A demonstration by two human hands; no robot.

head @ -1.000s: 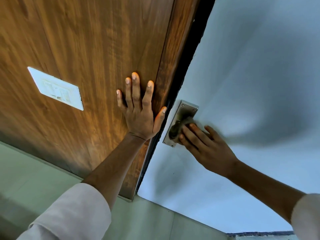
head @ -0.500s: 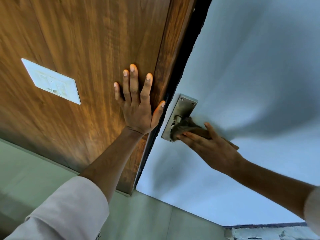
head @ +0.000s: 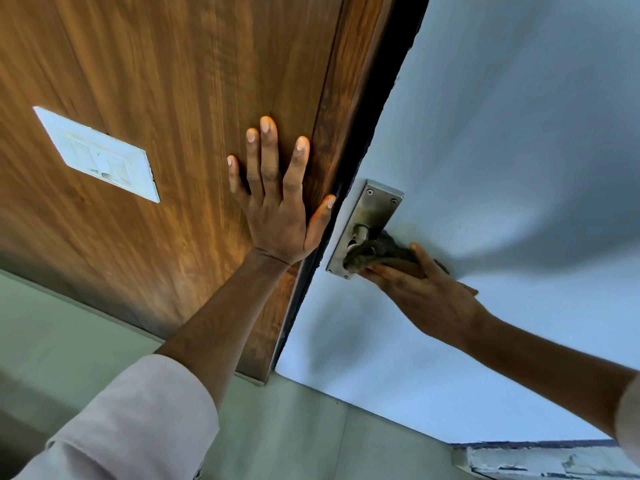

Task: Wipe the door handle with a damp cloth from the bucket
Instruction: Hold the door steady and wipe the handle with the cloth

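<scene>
A metal door handle [head: 360, 237] on a steel backplate [head: 375, 206] is fixed to a pale blue door [head: 502, 150]. My right hand [head: 426, 296] grips a dark brownish cloth [head: 391, 251] wrapped around the handle's lever, pressing it from below and the right. The lever itself is mostly hidden under the cloth. My left hand [head: 277, 202] lies flat with fingers spread on the brown wooden panel [head: 173, 98] just left of the door's edge. No bucket is in view.
A white switch plate [head: 100, 157] is set in the wooden panel to the left. A dark gap [head: 377, 98] runs between panel and door. Greenish floor tiles [head: 311, 427] lie below, and a chipped ledge [head: 554, 462] shows at bottom right.
My right hand has slid the cloth along the handle to the right and down, uncovering the spindle and more of the backplate. My left hand stays flat on the wood.
</scene>
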